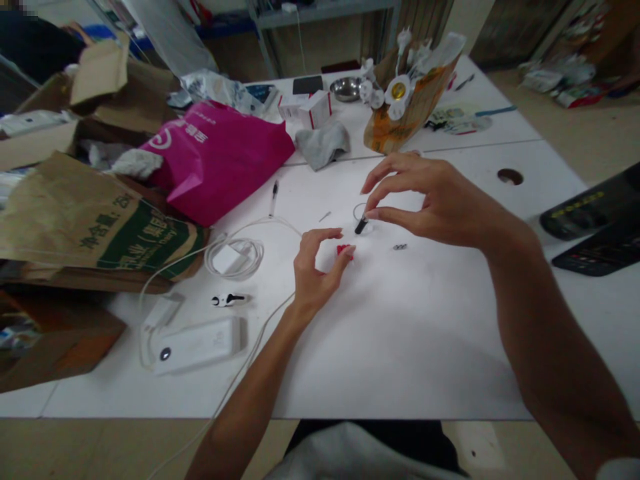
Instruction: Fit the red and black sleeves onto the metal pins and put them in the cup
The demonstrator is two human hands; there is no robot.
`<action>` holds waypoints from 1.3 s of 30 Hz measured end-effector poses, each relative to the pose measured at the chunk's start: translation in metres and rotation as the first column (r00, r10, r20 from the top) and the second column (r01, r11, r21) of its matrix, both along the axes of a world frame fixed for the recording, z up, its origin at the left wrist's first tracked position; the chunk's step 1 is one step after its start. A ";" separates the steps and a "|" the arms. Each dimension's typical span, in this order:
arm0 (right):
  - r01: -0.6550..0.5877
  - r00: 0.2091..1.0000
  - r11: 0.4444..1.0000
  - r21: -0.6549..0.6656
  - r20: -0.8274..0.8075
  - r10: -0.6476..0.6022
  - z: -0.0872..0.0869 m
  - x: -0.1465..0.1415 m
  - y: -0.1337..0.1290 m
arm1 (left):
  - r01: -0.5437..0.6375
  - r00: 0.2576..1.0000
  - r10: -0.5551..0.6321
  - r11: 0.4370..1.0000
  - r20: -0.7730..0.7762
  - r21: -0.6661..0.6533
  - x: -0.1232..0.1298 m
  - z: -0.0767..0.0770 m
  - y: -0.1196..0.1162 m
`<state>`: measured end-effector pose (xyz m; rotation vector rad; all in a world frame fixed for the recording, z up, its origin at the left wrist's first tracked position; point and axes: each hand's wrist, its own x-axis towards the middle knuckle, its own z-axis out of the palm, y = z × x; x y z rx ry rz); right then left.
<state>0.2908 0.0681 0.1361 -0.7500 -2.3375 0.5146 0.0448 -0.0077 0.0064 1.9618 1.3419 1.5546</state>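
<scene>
My left hand (316, 267) is curled at the middle of the white table, thumb and forefinger closed about a small red piece (344, 251). The thumb covers part of that piece, so its kind cannot be made out. Just above and to the right, the fingertips of my right hand (425, 200) pinch the upper end of a short black cylinder (361, 225). A thin wire-like loop (358, 211) shows beside the cylinder. Several tiny metallic pieces (400, 247) lie below my right hand, and a small thin pin-like item (325, 217) rests above my left.
Left on the table (400, 347) are a white power bank (200, 345), coiled cable (257, 257), a small black-and-white tool (230, 300) and a pen (274, 198). A pink bag (220, 157) and cardboard boxes stand beyond. A grey cloth (324, 143) and paper bag (415, 100) sit behind; a dark bottle (590, 203) is right.
</scene>
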 end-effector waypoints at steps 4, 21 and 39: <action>-0.088 0.996 0.994 -0.070 -0.037 0.086 -0.010 -0.011 0.001 | 0.035 0.999 -0.035 0.999 -0.011 0.009 0.003 0.003 -0.004; -0.045 0.993 0.962 -0.269 0.094 0.072 -0.008 -0.008 0.000 | 0.080 0.991 -0.083 0.996 0.106 0.036 0.005 -0.002 -0.001; -0.058 0.991 0.968 -0.245 0.106 0.086 -0.010 -0.011 -0.003 | 0.210 0.925 -0.125 0.955 0.358 -0.209 0.007 -0.005 -0.004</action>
